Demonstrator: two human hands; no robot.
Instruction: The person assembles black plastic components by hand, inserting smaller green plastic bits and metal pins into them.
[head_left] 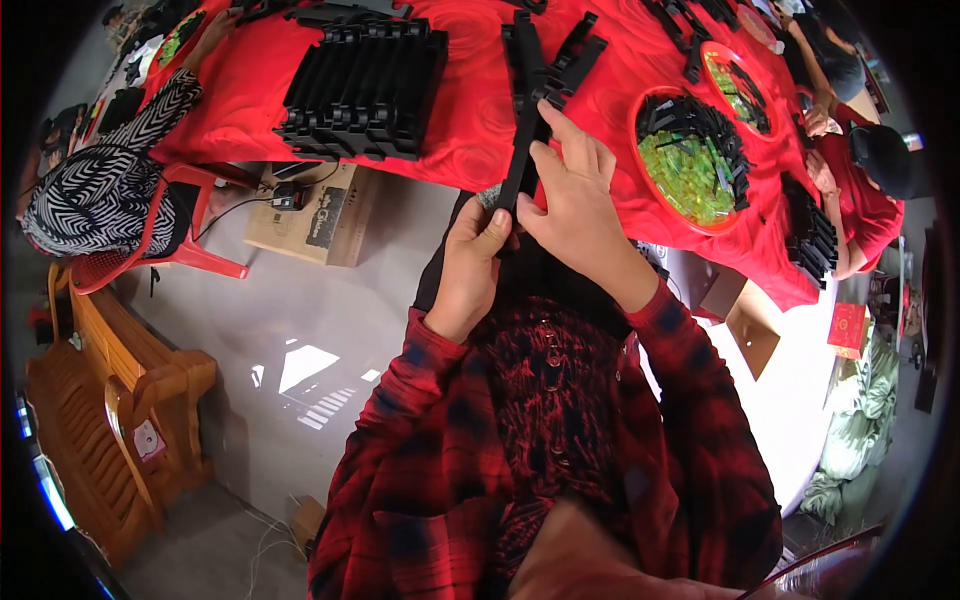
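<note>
A long black plastic strip [521, 160] reaches from my lap up over the near edge of the red-covered table. My left hand [470, 268] is closed round its lower end, thumb on top. Higher along the same strip, my right hand [582, 200] grips its side, with the index finger stretched along it. The strip's far part overlaps other black plastic strips [575, 60] lying on the cloth. Left of them stands a neat stack of black plastic strips [365, 88]. To the right, a red basket [712, 229] holds small yellow-green pieces [690, 172] and black parts.
A second red basket [708, 50] sits farther right. People sit at both sides: one in a zigzag-patterned top [95, 190], another in red [880, 215]. A cardboard box [345, 235] is under the table, and a wooden bench [100, 420] stands at left.
</note>
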